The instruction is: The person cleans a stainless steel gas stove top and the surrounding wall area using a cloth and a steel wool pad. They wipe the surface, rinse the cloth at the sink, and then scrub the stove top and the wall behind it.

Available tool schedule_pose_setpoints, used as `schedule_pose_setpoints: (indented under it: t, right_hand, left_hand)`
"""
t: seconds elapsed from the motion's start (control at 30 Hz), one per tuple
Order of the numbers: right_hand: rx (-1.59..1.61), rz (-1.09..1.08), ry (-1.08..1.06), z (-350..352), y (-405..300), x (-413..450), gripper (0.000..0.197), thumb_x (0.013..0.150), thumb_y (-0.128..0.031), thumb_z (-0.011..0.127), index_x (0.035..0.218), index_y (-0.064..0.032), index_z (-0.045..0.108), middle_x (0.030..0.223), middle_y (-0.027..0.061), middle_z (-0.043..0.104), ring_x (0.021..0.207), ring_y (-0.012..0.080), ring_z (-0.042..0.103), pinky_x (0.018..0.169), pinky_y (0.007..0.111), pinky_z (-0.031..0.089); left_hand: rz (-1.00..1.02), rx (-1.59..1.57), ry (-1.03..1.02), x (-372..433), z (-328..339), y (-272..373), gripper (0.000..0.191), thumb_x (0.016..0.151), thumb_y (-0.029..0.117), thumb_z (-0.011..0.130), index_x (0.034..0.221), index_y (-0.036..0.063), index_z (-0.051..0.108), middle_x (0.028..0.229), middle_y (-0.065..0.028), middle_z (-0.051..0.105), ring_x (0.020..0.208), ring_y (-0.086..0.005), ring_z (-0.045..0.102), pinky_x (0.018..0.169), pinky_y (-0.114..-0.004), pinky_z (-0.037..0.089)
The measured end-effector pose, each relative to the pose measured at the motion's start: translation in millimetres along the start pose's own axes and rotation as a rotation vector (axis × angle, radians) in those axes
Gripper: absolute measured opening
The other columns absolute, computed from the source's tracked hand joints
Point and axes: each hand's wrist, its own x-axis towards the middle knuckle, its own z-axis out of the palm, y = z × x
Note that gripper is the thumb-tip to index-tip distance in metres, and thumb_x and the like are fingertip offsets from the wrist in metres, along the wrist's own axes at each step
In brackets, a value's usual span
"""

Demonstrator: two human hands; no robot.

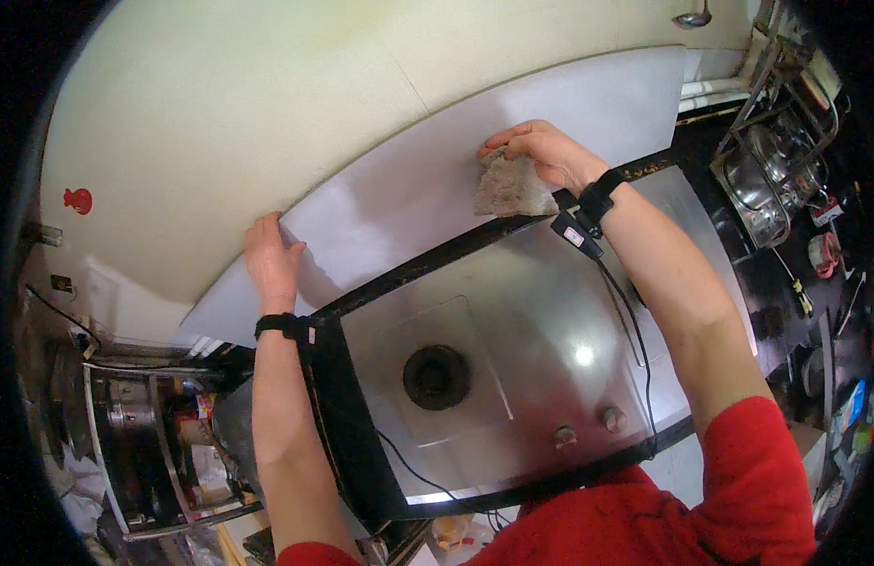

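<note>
A long white panel [408, 191] stands against the wall behind a steel-topped gas stove [536, 311]. My left hand [270, 262] grips its upper edge near the left end, fingers over the edge and thumb on the front face. In my right hand [546, 152] is a worn, greyish-brown cleaning cloth [511, 185], held by its top against the panel's face. The cloth's lower edge hangs close to the black strip [437, 263] along the stove's back. Black bands with small devices circle both wrists, and a cable trails from the right one.
The stove top has a round black burner [437, 377] and two control knobs [565, 437]. A metal rack with steel pots [755, 170] stands at the right. Another metal rack [154, 424] with jars and packets is at the lower left. A ladle [693, 19] hangs on the wall.
</note>
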Motion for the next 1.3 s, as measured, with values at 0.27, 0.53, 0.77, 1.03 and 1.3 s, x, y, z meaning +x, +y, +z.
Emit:
schedule_pose_setpoints:
  t: [0.27, 0.53, 0.77, 1.03, 1.3]
  right_hand:
    - [0.236, 0.02, -0.021, -6, 5, -8, 0.034, 0.074, 0.013, 0.04, 0.103, 0.0112, 0.059, 0.108, 0.0208, 0.062, 0.102, 0.0262, 0.059, 0.091, 0.033, 0.047]
    - [0.028, -0.147, -0.095, 7, 11, -8, 0.033, 0.075, 0.011, 0.042, 0.103, 0.0093, 0.059, 0.109, 0.0195, 0.062, 0.102, 0.0264, 0.059, 0.091, 0.034, 0.046]
    - [-0.113, -0.18, -0.233, -26, -4, -11, 0.036, 0.082, -0.006, 0.045, 0.114, 0.0061, 0.055, 0.116, 0.015, 0.059, 0.111, 0.024, 0.052, 0.098, 0.033, 0.041]
    - [0.14, 0.194, 0.027, -36, 3, 7, 0.029, 0.093, -0.024, 0.052, 0.114, -0.0049, 0.053, 0.113, 0.0077, 0.063, 0.092, 0.0081, 0.058, 0.086, 0.026, 0.046]
    - [0.014, 0.2, 0.038, -48, -2, 6, 0.034, 0.091, -0.033, 0.055, 0.108, -0.004, 0.056, 0.106, 0.0074, 0.066, 0.087, 0.0086, 0.06, 0.085, 0.024, 0.048]
  left_hand:
    - [-0.048, 0.022, 0.342, -5, -1, 56, 0.045, 0.067, 0.006, 0.074, 0.109, 0.0079, 0.058, 0.112, -0.0144, 0.053, 0.108, -0.0291, 0.048, 0.086, -0.038, 0.044]
    - [-1.031, -1.702, -0.969, -18, 80, 205, 0.064, 0.087, 0.055, 0.05, 0.123, 0.0028, 0.047, 0.11, -0.0166, 0.059, 0.097, -0.0267, 0.059, 0.085, -0.04, 0.049]
    - [-0.92, -1.979, -0.169, -1, 70, 269, 0.027, 0.083, 0.019, 0.055, 0.106, 0.0054, 0.058, 0.094, -0.0071, 0.062, 0.094, -0.0195, 0.058, 0.082, -0.035, 0.047]
    - [-0.926, -2.129, -0.005, -21, 3, 132, 0.022, 0.085, 0.021, 0.05, 0.1, 0.0051, 0.051, 0.093, -0.007, 0.055, 0.087, -0.0202, 0.054, 0.077, -0.038, 0.048]
    - [-0.946, -1.371, 0.398, -92, -41, -128, 0.011, 0.093, 0.019, 0.05, 0.097, 0.0092, 0.054, 0.091, -0.0059, 0.058, 0.087, -0.0202, 0.056, 0.078, -0.036, 0.048]
